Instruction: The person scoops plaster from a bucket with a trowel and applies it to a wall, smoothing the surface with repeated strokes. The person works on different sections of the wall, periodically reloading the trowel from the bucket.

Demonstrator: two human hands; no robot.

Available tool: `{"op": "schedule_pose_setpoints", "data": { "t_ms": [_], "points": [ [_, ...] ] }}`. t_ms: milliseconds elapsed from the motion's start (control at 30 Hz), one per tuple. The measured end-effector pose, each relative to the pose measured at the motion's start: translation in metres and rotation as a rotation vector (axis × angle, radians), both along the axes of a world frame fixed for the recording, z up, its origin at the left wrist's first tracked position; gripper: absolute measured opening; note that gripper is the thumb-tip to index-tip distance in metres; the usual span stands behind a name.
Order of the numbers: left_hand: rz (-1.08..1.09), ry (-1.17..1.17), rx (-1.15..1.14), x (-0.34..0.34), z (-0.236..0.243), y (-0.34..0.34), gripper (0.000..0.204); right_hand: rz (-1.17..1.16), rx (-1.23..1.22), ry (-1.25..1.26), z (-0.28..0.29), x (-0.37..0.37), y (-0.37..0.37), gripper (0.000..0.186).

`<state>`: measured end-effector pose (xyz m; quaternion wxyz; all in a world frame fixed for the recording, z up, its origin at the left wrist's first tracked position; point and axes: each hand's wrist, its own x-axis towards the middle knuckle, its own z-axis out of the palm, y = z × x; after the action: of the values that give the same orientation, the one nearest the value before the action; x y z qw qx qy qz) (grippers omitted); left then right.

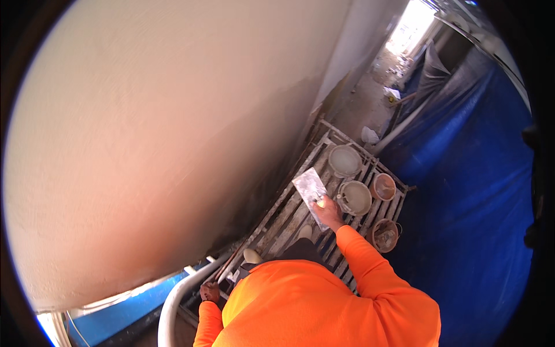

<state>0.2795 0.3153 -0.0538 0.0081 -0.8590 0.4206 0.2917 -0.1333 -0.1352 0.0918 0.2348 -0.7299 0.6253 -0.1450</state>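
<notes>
My right hand point(329, 212) is closed round the handle of a plastering trowel point(310, 184). The trowel's flat rectangular blade is smeared with pale plaster and is held over the slatted platform, apart from the wall. My left hand point(210, 292) is low at the left, beside a thick white curved pipe point(169, 306). Its fingers look curled, but what they hold, if anything, is too small to make out. Just beyond the trowel stand a bucket of grey mix point(355, 198) and another full bucket point(345, 161). Both my sleeves are orange.
A large plastered wall point(173, 133) rises on the left, darker and damp-looking low down. I stand on a slatted scaffold platform point(280, 222). Two smaller buckets, one reddish point(383, 187) and one brown point(385, 235), stand along its right side. Blue sheeting point(462, 191) hangs on the right.
</notes>
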Motion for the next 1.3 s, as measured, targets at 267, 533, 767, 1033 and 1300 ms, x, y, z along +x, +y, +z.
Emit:
{"op": "schedule_pose_setpoints", "data": {
  "t_ms": [267,533,767,1033,1300],
  "points": [
    [0.339,0.107,-0.1,-0.052,0.029,-0.132,0.08,-0.193,0.343,0.226,-0.057,-0.231,0.003,0.052],
    [0.248,0.358,-0.035,-0.139,0.094,-0.316,0.086,-0.524,0.528,0.28,-0.111,-0.404,0.071,0.069],
    [-0.164,0.149,-0.085,-0.19,0.135,-0.416,0.068,-0.775,0.377,0.119,-0.114,-0.418,0.058,0.075],
    [-0.292,0.245,-0.007,-0.177,0.087,-0.509,0.058,-1.203,0.178,-0.933,-0.087,-0.394,-0.004,0.022],
    [-0.598,0.356,0.26,-0.215,0.042,-0.667,0.053,-1.758,-0.013,-1.067,-0.073,-0.376,-0.047,0.031]
  ]
}}
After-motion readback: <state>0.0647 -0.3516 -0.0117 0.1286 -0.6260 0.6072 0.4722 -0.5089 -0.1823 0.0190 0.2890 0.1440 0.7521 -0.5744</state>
